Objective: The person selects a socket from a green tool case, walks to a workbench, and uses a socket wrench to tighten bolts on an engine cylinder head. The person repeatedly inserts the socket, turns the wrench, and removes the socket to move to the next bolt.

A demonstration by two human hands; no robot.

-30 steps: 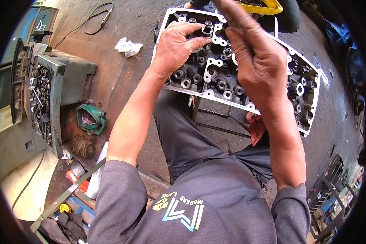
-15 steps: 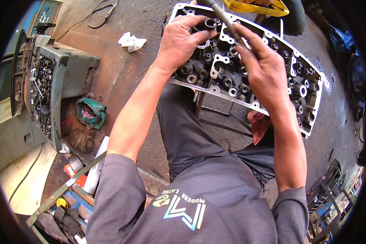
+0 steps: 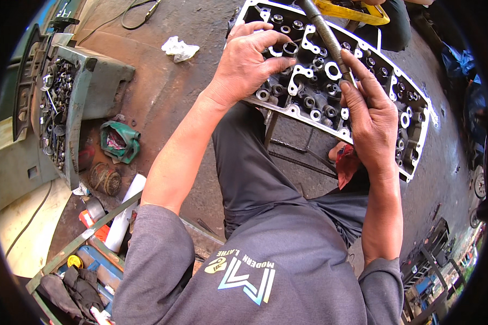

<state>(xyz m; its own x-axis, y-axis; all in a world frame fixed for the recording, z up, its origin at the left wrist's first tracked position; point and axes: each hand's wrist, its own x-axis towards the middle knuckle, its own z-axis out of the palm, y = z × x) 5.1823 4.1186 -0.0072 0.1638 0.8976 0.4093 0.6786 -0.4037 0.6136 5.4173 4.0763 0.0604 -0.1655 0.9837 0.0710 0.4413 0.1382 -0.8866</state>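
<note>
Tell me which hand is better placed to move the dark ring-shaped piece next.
Left, I judge: the left hand has thumb and index finger on the ring-shaped piece, over the metal engine casting; the right hand is occupied gripping a long dark rod.

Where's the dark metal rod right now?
Head view, top, right of centre: the rod is held in the right hand, slanting over the metal casting.

A hand could pass left of the casting — short of the white wad — but the rod above and yellow tray beyond it obstruct.
</note>
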